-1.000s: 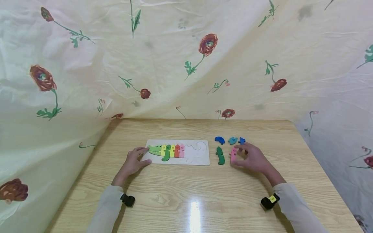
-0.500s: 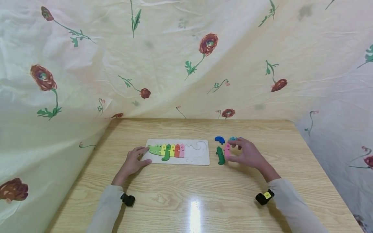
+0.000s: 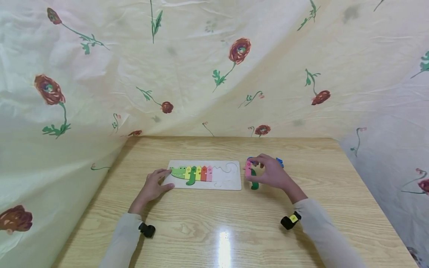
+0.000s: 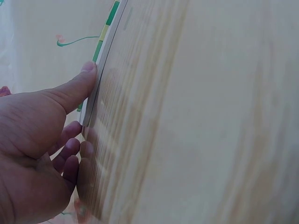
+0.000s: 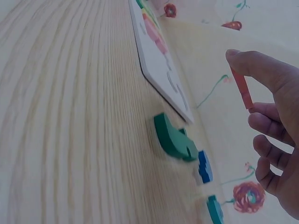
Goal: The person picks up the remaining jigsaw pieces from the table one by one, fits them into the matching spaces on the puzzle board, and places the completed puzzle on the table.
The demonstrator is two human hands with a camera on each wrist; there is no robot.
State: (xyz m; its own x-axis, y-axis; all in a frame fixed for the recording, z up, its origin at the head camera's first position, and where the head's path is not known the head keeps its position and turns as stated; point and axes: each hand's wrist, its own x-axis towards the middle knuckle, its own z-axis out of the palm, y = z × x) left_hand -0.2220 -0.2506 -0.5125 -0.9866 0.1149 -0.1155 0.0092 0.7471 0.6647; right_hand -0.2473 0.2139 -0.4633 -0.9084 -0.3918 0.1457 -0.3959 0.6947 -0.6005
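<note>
A white puzzle board [image 3: 224,185] lies flat on the table, its left part filled with a green crocodile head [image 3: 178,172] and several coloured body pieces. My left hand [image 3: 153,186] rests on the board's left end, thumb and forefinger spread apart; in the left wrist view the thumb [image 4: 77,88] touches the board's edge. Between thumb and fingertips, my right hand [image 3: 272,174] pinches a pink puzzle piece [image 3: 247,169], raised over the table just right of the board. Below that hand lies a green leg piece [image 3: 255,183], partly covered in the head view.
Loose pieces lie right of the board: a blue one [image 5: 204,167] and a teal one [image 5: 215,209], mostly hidden from the head camera, plus a small blue one [image 3: 280,162]. Floral cloth [image 3: 214,74] hangs behind the wooden table [image 3: 187,227].
My right hand has carried the pink piece leftward from the right of the green leg piece, passing over it, toward the board's right edge. The left hand and board have stayed put.
</note>
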